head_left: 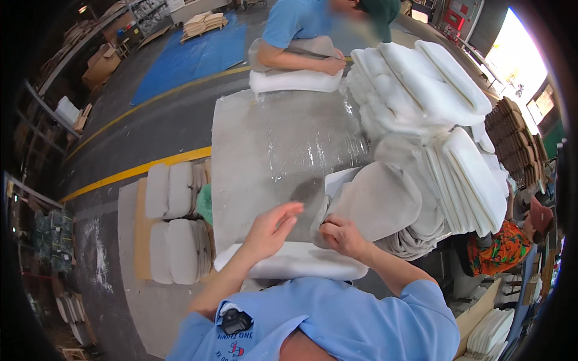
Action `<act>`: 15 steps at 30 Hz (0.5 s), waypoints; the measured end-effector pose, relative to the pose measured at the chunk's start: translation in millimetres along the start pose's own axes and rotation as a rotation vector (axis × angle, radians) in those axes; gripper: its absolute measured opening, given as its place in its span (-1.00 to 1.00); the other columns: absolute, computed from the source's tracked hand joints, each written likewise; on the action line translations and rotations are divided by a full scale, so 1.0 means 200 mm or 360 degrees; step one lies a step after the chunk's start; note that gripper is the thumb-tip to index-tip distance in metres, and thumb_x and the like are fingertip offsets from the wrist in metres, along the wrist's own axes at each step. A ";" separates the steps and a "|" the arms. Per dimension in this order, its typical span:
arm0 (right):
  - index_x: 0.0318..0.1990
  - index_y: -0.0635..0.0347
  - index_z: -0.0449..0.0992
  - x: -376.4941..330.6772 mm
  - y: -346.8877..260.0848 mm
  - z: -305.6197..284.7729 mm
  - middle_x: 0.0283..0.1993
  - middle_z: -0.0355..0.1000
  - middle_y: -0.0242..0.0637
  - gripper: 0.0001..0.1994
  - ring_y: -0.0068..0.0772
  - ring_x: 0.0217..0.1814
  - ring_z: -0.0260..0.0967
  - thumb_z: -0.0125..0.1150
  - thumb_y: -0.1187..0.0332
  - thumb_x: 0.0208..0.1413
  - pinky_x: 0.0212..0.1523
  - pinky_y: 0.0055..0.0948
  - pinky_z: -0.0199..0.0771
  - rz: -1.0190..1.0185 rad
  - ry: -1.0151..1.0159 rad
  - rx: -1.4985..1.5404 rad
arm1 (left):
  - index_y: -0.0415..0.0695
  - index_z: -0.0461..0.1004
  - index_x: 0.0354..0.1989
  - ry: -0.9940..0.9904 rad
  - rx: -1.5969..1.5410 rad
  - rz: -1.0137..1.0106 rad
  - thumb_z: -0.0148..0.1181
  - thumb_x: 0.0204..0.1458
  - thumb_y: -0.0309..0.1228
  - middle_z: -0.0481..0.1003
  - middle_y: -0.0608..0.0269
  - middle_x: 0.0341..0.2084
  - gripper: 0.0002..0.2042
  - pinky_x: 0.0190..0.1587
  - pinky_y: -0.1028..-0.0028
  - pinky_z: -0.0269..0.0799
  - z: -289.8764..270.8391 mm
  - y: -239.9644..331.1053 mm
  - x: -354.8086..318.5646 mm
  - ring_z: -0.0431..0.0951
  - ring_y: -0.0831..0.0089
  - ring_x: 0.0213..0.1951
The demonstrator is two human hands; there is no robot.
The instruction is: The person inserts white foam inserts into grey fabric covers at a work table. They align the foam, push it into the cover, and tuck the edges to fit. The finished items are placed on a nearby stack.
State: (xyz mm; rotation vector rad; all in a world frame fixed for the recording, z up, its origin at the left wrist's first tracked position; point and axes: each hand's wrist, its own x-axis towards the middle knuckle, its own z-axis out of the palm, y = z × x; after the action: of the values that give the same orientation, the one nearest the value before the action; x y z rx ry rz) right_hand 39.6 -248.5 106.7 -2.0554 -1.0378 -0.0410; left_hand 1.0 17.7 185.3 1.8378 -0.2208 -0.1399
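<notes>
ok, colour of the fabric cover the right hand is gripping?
Light beige-grey fabric cover, plain, held by the right hand; head view.

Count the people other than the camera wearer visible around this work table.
2. One person in a blue shirt leans over a foam pad at the table's far end; another in an orange patterned top is low at the right. Others may be hidden.

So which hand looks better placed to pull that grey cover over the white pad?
Probably the right hand: it already pinches the edge of the grey cover above the white pad, while the left hand hovers open.
</notes>
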 end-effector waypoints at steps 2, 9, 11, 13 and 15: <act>-0.22 0.13 0.56 -0.01 -0.06 -0.01 -0.21 0.46 -0.23 -0.79 -0.06 -0.25 0.49 0.37 0.54 -0.05 -0.25 -0.18 0.55 -0.0095 -0.0042 0.0086 | -0.20 0.50 0.25 -0.0178 0.0097 -0.0007 0.08 0.36 -0.45 0.60 0.05 0.12 -0.67 0.22 0.34 0.46 0.05 0.06 0.15 0.59 0.30 0.17; -0.20 0.06 0.54 0.03 -0.23 -0.07 -0.18 0.43 -0.34 -0.72 -0.19 -0.17 0.48 0.39 0.49 -0.14 -0.16 -0.25 0.58 -0.0468 -0.0046 0.0015 | -0.22 0.55 0.09 -0.0907 0.0074 -0.0629 0.05 0.41 -0.16 0.64 0.18 -0.18 -0.63 0.10 0.33 0.44 0.01 -0.10 0.39 0.57 0.28 -0.05; -0.19 0.06 0.54 0.03 -0.25 -0.07 -0.18 0.43 -0.35 -0.73 -0.18 -0.18 0.47 0.38 0.48 -0.12 -0.16 -0.25 0.57 -0.0496 0.0029 0.0028 | -0.22 0.56 0.06 -0.1069 -0.0063 -0.0698 0.05 0.41 -0.07 0.59 0.27 -0.26 -0.58 0.07 0.38 0.42 -0.04 -0.10 0.37 0.51 0.33 -0.14; -0.19 0.06 0.55 0.03 -0.27 -0.08 -0.17 0.44 -0.35 -0.73 -0.18 -0.18 0.47 0.38 0.49 -0.11 -0.15 -0.25 0.57 -0.0470 0.0014 0.0034 | -0.22 0.57 0.02 -0.1048 -0.0104 -0.0562 0.08 0.39 -0.03 0.55 0.34 -0.31 -0.56 0.03 0.41 0.40 -0.03 -0.09 0.36 0.46 0.40 -0.19; -0.17 0.06 0.56 0.06 -0.28 -0.07 -0.15 0.45 -0.35 -0.73 -0.16 -0.16 0.47 0.37 0.48 -0.08 -0.14 -0.24 0.57 -0.0475 -0.0065 0.0052 | -0.21 0.58 -0.03 -0.0826 -0.0042 -0.0225 0.13 0.37 -0.03 0.53 0.40 -0.32 -0.58 -0.02 0.44 0.40 -0.01 -0.10 0.33 0.42 0.48 -0.20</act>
State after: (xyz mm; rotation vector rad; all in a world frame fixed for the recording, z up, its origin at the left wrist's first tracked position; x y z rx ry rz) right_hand 13.4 -232.1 157.1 -1.8633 -1.3548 -0.1343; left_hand 66.9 9.4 168.6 1.7622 -0.4466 -0.7177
